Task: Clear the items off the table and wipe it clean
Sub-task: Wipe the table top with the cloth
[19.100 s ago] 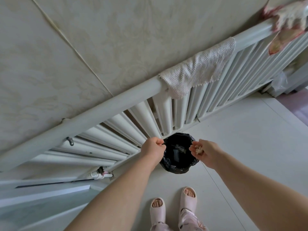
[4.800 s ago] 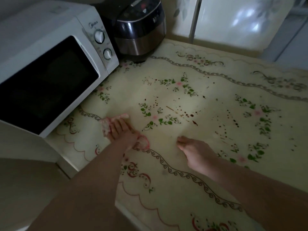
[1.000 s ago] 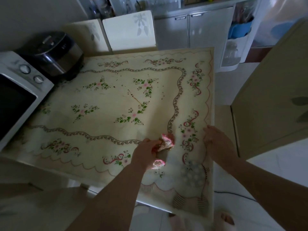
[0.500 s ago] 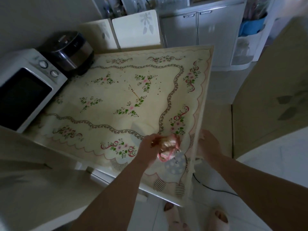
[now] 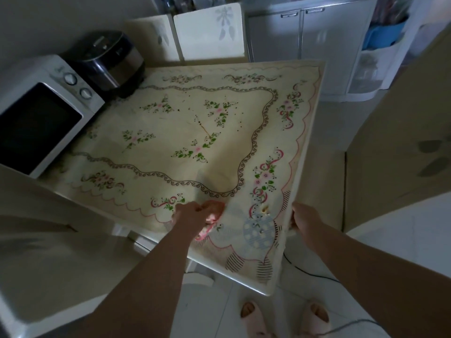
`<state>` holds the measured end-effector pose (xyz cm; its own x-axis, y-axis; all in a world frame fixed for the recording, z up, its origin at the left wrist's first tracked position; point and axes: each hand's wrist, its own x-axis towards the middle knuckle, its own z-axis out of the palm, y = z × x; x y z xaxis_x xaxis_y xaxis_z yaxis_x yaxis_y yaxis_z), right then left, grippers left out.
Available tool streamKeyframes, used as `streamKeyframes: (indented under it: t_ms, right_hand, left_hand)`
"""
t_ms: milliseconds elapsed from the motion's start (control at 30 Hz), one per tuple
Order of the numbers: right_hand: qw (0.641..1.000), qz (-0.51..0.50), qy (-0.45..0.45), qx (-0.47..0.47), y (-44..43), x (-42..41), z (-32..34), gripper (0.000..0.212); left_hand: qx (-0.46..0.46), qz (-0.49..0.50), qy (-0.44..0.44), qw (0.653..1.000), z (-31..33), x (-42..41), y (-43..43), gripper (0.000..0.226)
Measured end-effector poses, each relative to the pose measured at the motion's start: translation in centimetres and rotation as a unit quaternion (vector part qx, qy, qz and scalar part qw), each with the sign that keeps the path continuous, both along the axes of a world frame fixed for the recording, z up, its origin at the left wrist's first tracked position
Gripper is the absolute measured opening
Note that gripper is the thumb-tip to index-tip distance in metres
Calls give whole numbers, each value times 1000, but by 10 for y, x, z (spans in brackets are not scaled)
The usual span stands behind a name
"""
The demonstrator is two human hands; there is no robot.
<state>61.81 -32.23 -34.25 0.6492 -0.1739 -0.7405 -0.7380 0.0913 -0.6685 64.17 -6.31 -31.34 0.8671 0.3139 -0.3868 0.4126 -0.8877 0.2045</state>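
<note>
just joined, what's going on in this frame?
A person is wiping a table covered with a cream floral-print cloth. The left hand grips a crumpled pink rag against the tabletop by its near edge. The right hand sits at the table's right edge; whether it grips the edge or cups below it can't be told. A white microwave and a dark rice cooker stand at the far left. Dark specks show mid-table.

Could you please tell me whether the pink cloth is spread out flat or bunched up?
Bunched up: the pink cloth is crumpled into a wad, gripped in the left hand on the table near its front edge.
</note>
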Motion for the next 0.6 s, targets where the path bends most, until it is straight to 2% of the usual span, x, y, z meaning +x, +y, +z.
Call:
streamKeyframes:
  t_ms: [67,167,233,367,433,467,600]
  right_hand:
    - [1000,-5,25,12,1,-1,-7,27]
    - [998,-30,38,45,0,-5,-10,30]
    - [995,-45,42,79,-3,-7,-10,27]
    - [988,-59,52,130,-8,-8,-10,26]
    - [987,-53,54,140,-10,-10,-10,24]
    - [986,-54,55,146,-11,-11,-10,24]
    - [981,-64,61,175,-9,-14,-10,26]
  left_hand:
    - [4,48,-46,998,-4,-6,-5,32]
    - [39,60,-59,996,-13,-10,-17,32]
    - [44,43,-66,996,-14,-8,-24,28]
    - [-14,-5,-63,998,-13,-2,-42,23]
    - [-7,-7,-64,998,-13,5,-52,36]
    - [7,-10,-60,998,-13,8,-57,35]
    - [-15,-61,-90,994,-13,15,-78,15]
